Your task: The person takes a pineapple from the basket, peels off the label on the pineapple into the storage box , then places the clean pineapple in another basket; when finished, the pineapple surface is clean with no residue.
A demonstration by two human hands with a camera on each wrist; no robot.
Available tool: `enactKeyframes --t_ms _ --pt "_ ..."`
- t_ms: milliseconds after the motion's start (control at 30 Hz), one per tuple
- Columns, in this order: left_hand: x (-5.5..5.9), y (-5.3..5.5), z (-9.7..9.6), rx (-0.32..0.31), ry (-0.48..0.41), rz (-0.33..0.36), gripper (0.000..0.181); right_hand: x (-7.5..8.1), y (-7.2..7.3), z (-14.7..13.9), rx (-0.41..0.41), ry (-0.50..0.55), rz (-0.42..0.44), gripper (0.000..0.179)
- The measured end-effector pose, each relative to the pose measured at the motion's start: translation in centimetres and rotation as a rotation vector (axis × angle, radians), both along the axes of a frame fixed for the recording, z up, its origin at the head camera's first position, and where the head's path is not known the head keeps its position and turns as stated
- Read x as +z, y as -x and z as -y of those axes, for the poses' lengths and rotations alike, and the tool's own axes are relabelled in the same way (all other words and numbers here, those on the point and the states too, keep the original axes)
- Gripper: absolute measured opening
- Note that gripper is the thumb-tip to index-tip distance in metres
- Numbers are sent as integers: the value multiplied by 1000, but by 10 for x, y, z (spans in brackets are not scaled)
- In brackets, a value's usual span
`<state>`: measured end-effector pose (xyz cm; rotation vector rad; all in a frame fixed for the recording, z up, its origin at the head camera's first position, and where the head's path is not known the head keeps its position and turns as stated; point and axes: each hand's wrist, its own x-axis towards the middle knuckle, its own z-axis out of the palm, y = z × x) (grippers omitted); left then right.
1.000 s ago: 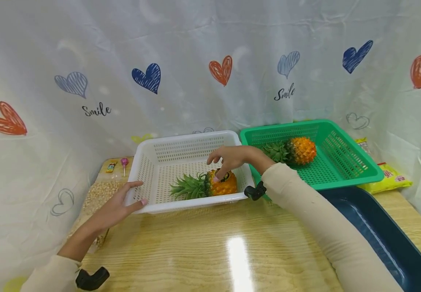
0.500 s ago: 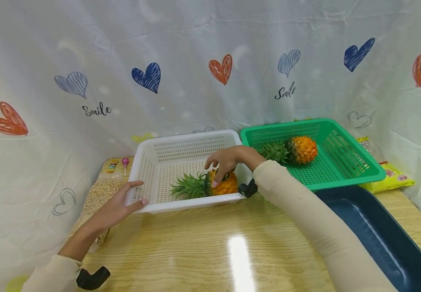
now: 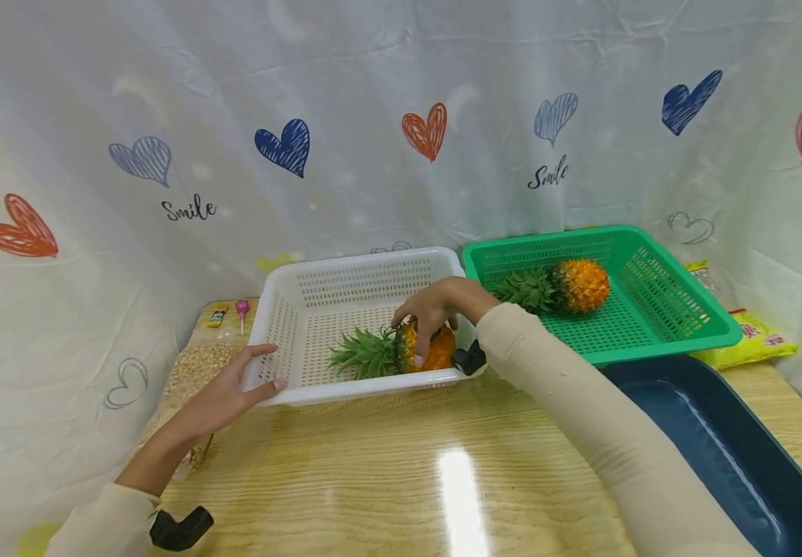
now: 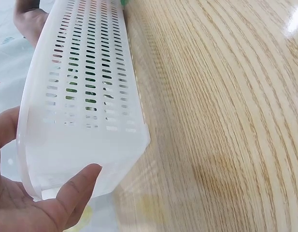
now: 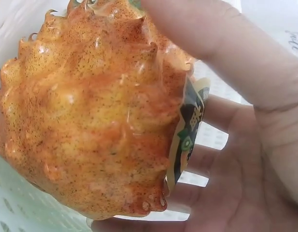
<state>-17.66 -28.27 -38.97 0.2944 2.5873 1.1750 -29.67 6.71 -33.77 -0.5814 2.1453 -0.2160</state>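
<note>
An orange pineapple point(image 3: 442, 354) with a green leafy crown lies on its side in the white plastic basket point(image 3: 366, 264). My right hand point(image 3: 435, 303) reaches in from above and grips its fruit end, thumb on the near side and fingers on the far side. In the right wrist view, a black and gold label point(image 5: 187, 128) shows on the pineapple beside the palm. My left hand point(image 3: 226, 396) holds the basket's left front corner, the thumb point(image 4: 81, 186) against the outer wall and the other fingers at the rim.
A green basket point(image 3: 686, 344) with a second pineapple point(image 3: 585, 286) touches the white basket's right side. In front of it lies a navy tray point(image 3: 714, 433), with a yellow bag point(image 3: 752, 340) behind. A bag of grains point(image 3: 192, 371), a lollipop point(image 3: 242, 306) and a small packet point(image 3: 217, 317) lie at left.
My right hand has moved down onto the pineapple, its fingers closing round the fruit. My left hand stays on the basket corner. The whole scene shifts slightly in view.
</note>
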Motion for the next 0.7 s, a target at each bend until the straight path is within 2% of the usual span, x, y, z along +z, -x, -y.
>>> enactKeyframes --t_ms 700 --pt "0 0 0 -5 -10 0 75 -3 1 4 21 -49 -44 97"
